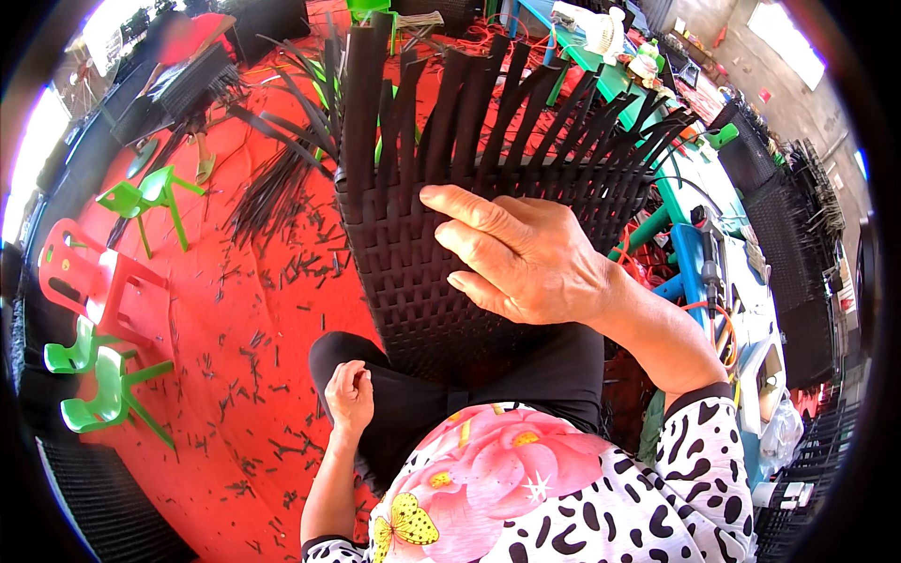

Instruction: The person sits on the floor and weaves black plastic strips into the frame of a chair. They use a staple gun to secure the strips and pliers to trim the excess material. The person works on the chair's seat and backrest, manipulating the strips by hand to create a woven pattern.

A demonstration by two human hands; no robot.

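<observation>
A black woven piece made of flat plastic strips leans upright on my lap between my thighs. Loose strip ends fan up from its top edge, unwoven. My right hand lies across its upper face, back of the hand up, fingers stretched to the left and apart. The uppermost fingertip is close to the base of the upright strips; whether it presses on them I cannot tell. Beside my left knee, my left hand is closed with curled fingers, and what they hold, if anything, is hidden.
Black strip scraps litter the red floor covering. Green stools and a red chair stand at the left. A bundle of loose black strips lies ahead. A cluttered green bench runs along the right. Another person works far left.
</observation>
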